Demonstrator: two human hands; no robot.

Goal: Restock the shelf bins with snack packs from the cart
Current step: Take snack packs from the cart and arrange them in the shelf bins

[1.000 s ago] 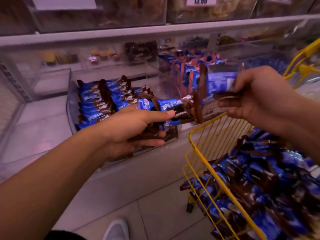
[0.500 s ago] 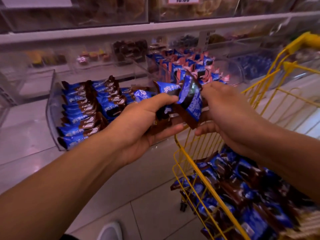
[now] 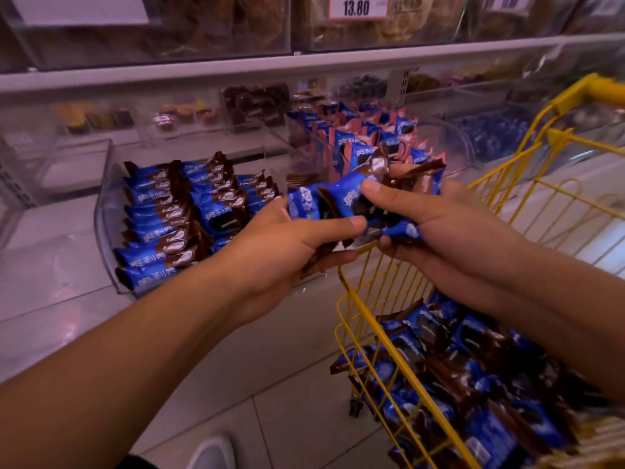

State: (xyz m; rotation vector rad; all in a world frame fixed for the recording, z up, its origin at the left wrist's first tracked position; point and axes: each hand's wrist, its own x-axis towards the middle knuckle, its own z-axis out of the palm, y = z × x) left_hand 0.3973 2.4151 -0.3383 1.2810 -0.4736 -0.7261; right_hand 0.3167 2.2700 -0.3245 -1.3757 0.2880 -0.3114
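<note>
brought together since a second ago, when the right hand (image 3: 449, 238) held its pack apart above the yellow cart (image 3: 378, 319): both hands now clutching one bunch of blue snack packs (image 3: 351, 198) over the cart's front rim. left hand (image 3: 287, 245) curled under the bunch, thumb pressing on top; right fingers pinching from the other side. likely squaring up for the clear shelf bin (image 3: 105, 211), partly filled along its left side.

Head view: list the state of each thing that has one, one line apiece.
left hand: grips several snack packs
right hand: grips the same bunch
clear bin: open-topped, partly filled with rows of packs
yellow cart: holds a loose heap of packs
pink-and-blue packs: standing upright in the neighbouring bin
</note>
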